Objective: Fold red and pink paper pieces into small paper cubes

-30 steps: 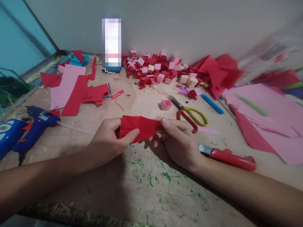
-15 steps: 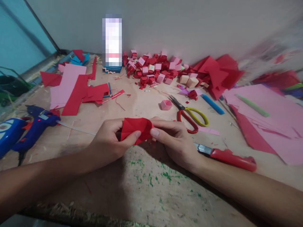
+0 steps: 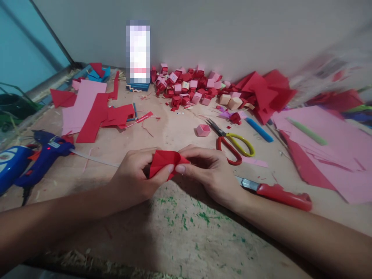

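Observation:
A small piece of red paper point(image 3: 163, 162) is held between both hands above the table, creased and bent over at its right side. My left hand point(image 3: 139, 170) grips its left part, thumb on the near face and fingers hidden behind. My right hand point(image 3: 210, 168) pinches the right edge, and the two thumb tips nearly meet. Just beyond the hands stands a small open pink paper box point(image 3: 203, 130). Scissors point(image 3: 229, 141) with one red and one yellow handle lie beside it. Near my right wrist rests a red-handled utility knife point(image 3: 273, 193).
A blue glue gun point(image 3: 50, 147) lies at the left. Red and pink paper pieces point(image 3: 93, 116) are behind it. Many folded paper boxes point(image 3: 186, 87) are heaped against the wall, by a blurred bright screen point(image 3: 139, 54). Pink sheets point(image 3: 325, 151) and a blue stick point(image 3: 259, 130) lie right.
My right thumb and fingers have moved left, bringing the red paper's right side inward into a sharper bend. The thumbs are closer together. The view has shifted slightly.

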`<state>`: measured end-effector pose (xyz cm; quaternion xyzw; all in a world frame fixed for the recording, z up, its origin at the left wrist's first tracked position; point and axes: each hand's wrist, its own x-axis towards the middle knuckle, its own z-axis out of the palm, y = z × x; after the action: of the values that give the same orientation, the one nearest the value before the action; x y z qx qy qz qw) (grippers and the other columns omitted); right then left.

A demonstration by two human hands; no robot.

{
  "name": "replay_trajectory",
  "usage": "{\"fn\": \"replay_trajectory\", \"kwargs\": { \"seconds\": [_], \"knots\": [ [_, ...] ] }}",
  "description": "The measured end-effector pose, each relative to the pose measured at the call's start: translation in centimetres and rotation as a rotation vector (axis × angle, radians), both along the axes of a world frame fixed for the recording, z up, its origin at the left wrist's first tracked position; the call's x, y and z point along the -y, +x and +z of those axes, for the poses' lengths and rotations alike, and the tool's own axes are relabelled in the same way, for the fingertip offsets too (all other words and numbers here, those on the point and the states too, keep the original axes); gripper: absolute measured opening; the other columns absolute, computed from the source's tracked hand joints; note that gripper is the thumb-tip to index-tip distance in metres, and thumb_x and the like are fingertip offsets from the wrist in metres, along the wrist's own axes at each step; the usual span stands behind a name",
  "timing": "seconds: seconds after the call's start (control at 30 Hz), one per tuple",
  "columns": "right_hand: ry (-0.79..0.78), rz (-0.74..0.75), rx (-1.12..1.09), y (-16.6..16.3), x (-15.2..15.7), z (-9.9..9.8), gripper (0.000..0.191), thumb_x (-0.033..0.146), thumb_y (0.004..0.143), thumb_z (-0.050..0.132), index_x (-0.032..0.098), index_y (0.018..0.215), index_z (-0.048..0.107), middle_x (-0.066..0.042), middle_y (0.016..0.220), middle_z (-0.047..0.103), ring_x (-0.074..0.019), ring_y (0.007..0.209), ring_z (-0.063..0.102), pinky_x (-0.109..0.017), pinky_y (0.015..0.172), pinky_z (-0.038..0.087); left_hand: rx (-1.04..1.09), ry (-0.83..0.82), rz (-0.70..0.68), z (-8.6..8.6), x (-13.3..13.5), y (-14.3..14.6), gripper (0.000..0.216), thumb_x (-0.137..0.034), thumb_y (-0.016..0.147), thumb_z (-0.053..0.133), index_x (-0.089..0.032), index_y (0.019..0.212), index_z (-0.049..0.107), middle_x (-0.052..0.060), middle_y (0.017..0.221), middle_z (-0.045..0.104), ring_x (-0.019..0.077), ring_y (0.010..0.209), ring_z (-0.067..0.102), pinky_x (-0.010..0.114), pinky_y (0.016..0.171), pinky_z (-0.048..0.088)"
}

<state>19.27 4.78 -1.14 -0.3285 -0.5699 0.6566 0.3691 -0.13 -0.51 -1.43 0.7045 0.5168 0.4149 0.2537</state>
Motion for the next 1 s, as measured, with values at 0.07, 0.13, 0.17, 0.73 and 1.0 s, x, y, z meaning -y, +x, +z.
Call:
{"fn": "replay_trajectory", "kwargs": {
  "seconds": [0.07, 0.13, 0.17, 0.73, 1.0],
  "knots": [
    [-0.001, 0.004, 0.013, 0.02, -0.03, 0.0, 0.012, 0.023, 0.074, 0.092, 0.018, 0.08, 0.083, -0.003, 0.081, 0.074, -0.0132, 0.073, 0.063, -0.025, 0.066, 0.05, -0.003, -0.001, -0.016, 0.08, 0.08, 0.0, 0.023, -0.019, 0.092, 0.063, -0.015, 0.071, 0.069, 0.002, 0.074, 0.074, 0.0117, 0.063, 0.064, 0.021, 0.061, 0.05],
    [-0.007, 0.004, 0.012, 0.01, -0.03, 0.02, 0.012, 0.021, 0.072, 0.093, 0.018, 0.078, 0.082, -0.003, 0.079, 0.073, -0.0123, 0.07, 0.061, -0.024, 0.063, 0.048, -0.003, 0.017, -0.034, 0.11, 0.13, -0.03, 0.021, -0.019, 0.093, 0.063, -0.015, 0.073, 0.071, 0.003, 0.078, 0.076, 0.013, 0.068, 0.067, 0.022, 0.065, 0.051],
    [-0.013, 0.002, 0.006, 0.0, -0.03, 0.04, 0.013, 0.02, 0.071, 0.093, 0.017, 0.077, 0.082, -0.002, 0.077, 0.072, -0.0117, 0.068, 0.06, -0.023, 0.061, 0.047, 0.001, 0.031, -0.039, 0.09, 0.14, -0.06, 0.02, -0.018, 0.093, 0.063, -0.015, 0.076, 0.072, 0.003, 0.079, 0.076, 0.0131, 0.069, 0.068, 0.022, 0.066, 0.052],
    [-0.004, 0.028, -0.046, 0.08, 0.0, 0.18, 0.013, 0.021, 0.072, 0.093, 0.018, 0.072, 0.081, -0.001, 0.075, 0.072, -0.0106, 0.065, 0.06, -0.024, 0.06, 0.046, -0.01, 0.127, -0.012, -0.15, 0.04, -0.13, 0.019, -0.019, 0.095, 0.064, -0.019, 0.077, 0.07, -0.002, 0.071, 0.073, 0.0105, 0.063, 0.065, 0.02, 0.063, 0.051],
    [0.044, 0.035, 0.002, 0.04, 0.07, -0.19, 0.016, 0.022, 0.072, 0.093, 0.018, 0.069, 0.078, 0.0, 0.072, 0.072, -0.0111, 0.064, 0.06, -0.025, 0.061, 0.045, 0.012, 0.142, -0.077, 0.03, 0.18, -0.33, 0.018, -0.018, 0.095, 0.063, -0.018, 0.079, 0.069, -0.001, 0.073, 0.072, 0.0112, 0.065, 0.066, 0.022, 0.065, 0.052]
  ]
}}
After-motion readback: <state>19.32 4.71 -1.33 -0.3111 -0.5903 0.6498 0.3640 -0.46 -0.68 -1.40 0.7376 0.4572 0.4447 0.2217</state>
